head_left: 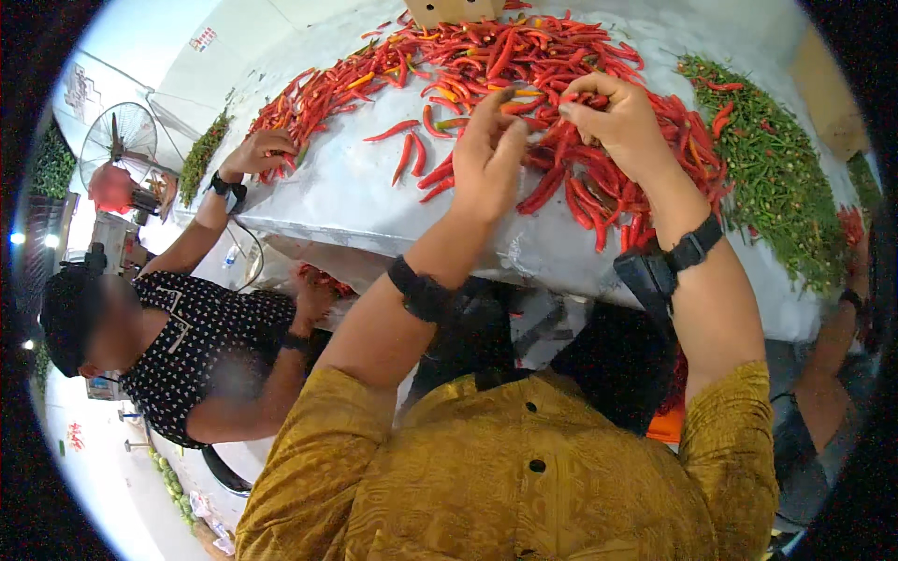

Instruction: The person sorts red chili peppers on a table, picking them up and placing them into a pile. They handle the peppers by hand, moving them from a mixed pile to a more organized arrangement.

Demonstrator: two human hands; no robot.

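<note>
My right hand (pixel 608 126) pinches a red chilli (pixel 585 101) above a thick heap of red chillies (pixel 585 192) on the pale metal tabletop (pixel 412 210). My left hand (pixel 491 154) hangs just left of it, fingers loosely curved, thumb apart from the index finger, with nothing clearly held, over the same heap. A few orange and yellow chillies are mixed in. Several loose red chillies (pixel 409 154) lie left of my left hand.
Green chillies (pixel 767 178) form a pile at the right. A cardboard box (pixel 454 11) sits at the back. At left, a co-worker (pixel 187 355) reaches into chillies, near another green pile (pixel 204 154) and a fan (pixel 117 150). Another person's arm (pixel 832 365) is at far right.
</note>
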